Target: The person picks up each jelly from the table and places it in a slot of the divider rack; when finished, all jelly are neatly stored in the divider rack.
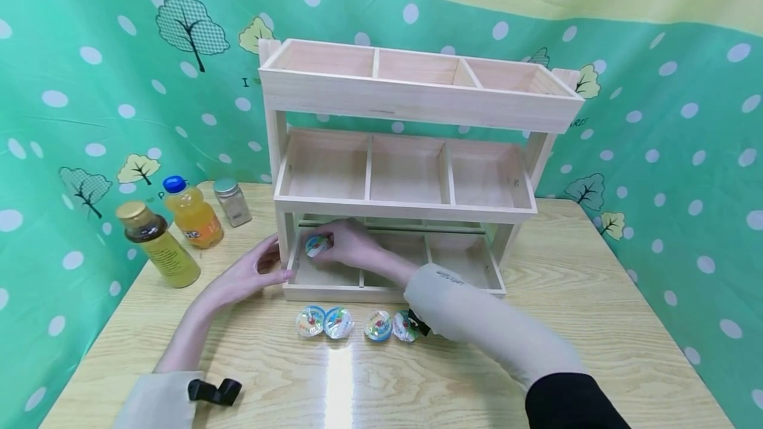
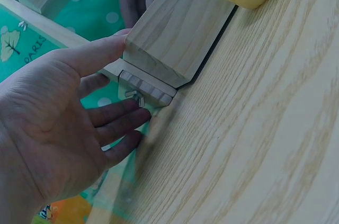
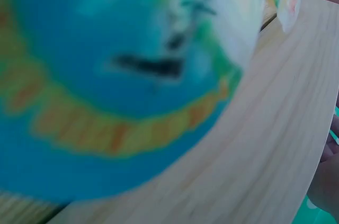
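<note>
My right hand (image 1: 357,247) reaches into the left compartment of the wooden rack's bottom tray (image 1: 346,293), pinching a small jelly cup (image 1: 318,245). At that tray's left front corner is my left hand (image 1: 256,270), fingers loosely extended; in the left wrist view its thumb touches the wood and its other fingers lie near a wing nut (image 2: 135,97). On the table before the rack sit several more jelly cups (image 1: 338,323) in a row. A blurred, blue-printed jelly cup (image 3: 106,38) fills much of the right wrist view, where the held cup cannot be made out.
The rack's middle tray (image 1: 405,209) and top tray (image 1: 417,98) overhang the bottom one, each split into 3 compartments. Left of the rack stand a gold-capped bottle (image 1: 173,257), an orange drink bottle (image 1: 199,220) and a lidded jar (image 1: 234,204). A patterned cloth (image 1: 656,151) hangs behind.
</note>
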Demonstrator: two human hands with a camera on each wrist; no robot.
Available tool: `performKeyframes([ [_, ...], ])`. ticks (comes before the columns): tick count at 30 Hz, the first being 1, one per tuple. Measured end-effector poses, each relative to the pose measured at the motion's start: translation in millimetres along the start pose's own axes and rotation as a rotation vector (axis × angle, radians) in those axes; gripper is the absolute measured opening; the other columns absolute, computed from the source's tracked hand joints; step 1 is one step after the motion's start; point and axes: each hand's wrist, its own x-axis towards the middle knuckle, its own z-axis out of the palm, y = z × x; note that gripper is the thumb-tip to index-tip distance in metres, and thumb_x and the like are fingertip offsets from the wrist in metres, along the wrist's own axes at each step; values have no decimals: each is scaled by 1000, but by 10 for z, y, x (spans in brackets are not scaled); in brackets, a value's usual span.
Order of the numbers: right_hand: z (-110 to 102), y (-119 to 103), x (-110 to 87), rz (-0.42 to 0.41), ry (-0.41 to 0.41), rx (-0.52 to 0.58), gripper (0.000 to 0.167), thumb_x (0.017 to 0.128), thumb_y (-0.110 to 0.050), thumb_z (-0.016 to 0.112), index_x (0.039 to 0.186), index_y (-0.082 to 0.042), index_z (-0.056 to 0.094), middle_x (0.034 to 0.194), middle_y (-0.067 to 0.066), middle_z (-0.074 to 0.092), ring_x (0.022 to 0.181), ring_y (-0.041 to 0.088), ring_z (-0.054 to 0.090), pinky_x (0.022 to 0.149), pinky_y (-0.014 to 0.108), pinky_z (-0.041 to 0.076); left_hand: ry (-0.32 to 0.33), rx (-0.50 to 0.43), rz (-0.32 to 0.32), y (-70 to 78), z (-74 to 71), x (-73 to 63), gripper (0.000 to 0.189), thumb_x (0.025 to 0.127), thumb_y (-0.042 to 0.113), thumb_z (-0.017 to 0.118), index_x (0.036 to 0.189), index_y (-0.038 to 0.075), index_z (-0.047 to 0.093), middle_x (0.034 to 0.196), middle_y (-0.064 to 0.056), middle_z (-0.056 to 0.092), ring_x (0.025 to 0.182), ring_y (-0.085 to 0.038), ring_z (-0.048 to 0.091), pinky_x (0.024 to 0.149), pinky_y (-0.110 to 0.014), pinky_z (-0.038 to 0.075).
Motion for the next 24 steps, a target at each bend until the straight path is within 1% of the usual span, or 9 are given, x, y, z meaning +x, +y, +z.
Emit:
performKeyframes([
  [3,18,-29,22,4,-9,-22,52,84,-28,85,133,-25,70,93,-9,75,72,5,59,64,16,50,2,-1,2,-4,-2,1,92,97,29,72,166,12,15,160,-29,39,144,-50,42,119,-68,36],
  [7,39,-52,40,20,-24,-45,60,83,-32,86,139,-29,66,107,-5,78,74,5,60,65,16,50,7,7,0,-5,-4,-3,91,96,30,72,166,12,15,159,-29,40,143,-50,44,118,-67,36],
  [11,51,-44,48,40,-25,-53,63,81,-31,88,139,-29,65,116,-3,78,79,4,62,69,14,50,6,14,-5,7,-1,-6,91,97,30,71,166,11,16,159,-29,40,143,-50,44,118,-67,36],
  [16,51,-12,52,44,-32,-41,63,80,-28,89,138,-25,66,117,0,78,85,3,65,73,12,52,6,18,-2,13,4,0,90,97,30,71,166,10,16,159,-29,40,143,-50,44,118,-67,36],
  [24,25,39,54,27,-55,-8,64,80,-30,90,138,-20,66,120,2,77,97,8,69,83,14,54,2,18,0,14,7,4,90,97,30,71,166,11,16,160,-29,39,144,-50,43,118,-68,36],
])
